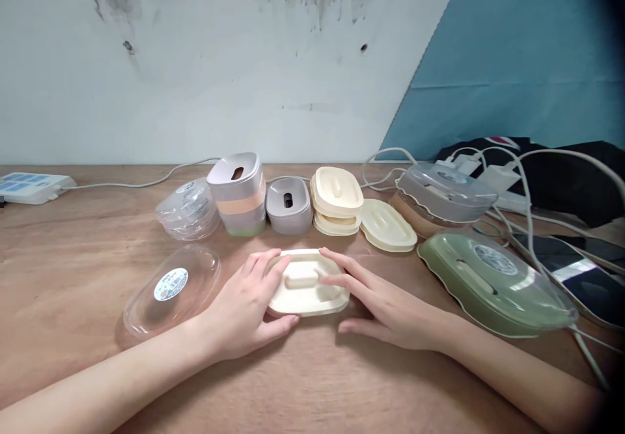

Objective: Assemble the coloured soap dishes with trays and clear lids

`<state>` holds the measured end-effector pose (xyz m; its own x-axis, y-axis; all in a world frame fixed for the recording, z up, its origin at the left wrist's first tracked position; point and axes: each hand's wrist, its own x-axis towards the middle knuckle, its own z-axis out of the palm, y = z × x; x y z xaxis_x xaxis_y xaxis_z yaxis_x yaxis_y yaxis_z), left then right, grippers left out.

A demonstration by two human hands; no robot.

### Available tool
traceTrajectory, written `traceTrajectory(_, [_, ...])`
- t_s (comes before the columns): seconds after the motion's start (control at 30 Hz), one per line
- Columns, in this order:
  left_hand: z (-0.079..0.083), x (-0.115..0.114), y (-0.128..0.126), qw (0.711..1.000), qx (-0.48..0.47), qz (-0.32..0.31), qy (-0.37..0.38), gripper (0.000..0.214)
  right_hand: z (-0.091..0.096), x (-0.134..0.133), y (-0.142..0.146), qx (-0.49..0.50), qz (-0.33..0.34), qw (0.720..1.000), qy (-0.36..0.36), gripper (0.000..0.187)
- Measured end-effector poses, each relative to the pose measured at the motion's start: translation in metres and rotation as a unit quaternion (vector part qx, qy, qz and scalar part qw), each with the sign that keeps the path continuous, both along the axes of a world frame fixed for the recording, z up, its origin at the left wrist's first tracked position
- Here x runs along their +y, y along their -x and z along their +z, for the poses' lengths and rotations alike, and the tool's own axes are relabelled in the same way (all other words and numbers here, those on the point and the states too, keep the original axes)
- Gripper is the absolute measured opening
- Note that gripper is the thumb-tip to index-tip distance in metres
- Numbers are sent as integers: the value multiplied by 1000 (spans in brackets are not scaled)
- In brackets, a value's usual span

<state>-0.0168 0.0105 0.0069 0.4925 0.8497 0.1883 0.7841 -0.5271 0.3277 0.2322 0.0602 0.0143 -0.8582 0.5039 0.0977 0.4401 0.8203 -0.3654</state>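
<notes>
A cream oval lid-like piece (308,298) with a raised bar in its middle lies flat on the table in front of me. Around its left end goes my left hand (251,297), fingers on top and at the far edge, thumb by the near edge. At the right end, my right hand (378,297) has its fingers stretched out and spread; the fingertips rest on the piece's top and far rim, while the thumb stays apart from it. Just behind are a small stack of similar cream pieces (336,193) and a single flat one (388,226).
Lilac slotted boxes stand at the back, one stack (237,190) and one low box (289,209). Clear plastic covers (188,209) lie left, one labelled cover (170,284) nearer. Covered green (493,281) and grey (446,190) boxes, cables and a phone (581,278) are right.
</notes>
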Motion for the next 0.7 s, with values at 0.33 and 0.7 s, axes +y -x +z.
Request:
traceTrajectory(0.33, [14, 8, 3, 999, -24, -11, -24, 62, -2, -1, 1, -9, -4, 1000, -28, 58])
traceTrajectory(0.7, [47, 104, -51, 976, 162, 127, -70, 39, -2, 1, 0, -2, 12, 999, -35, 47])
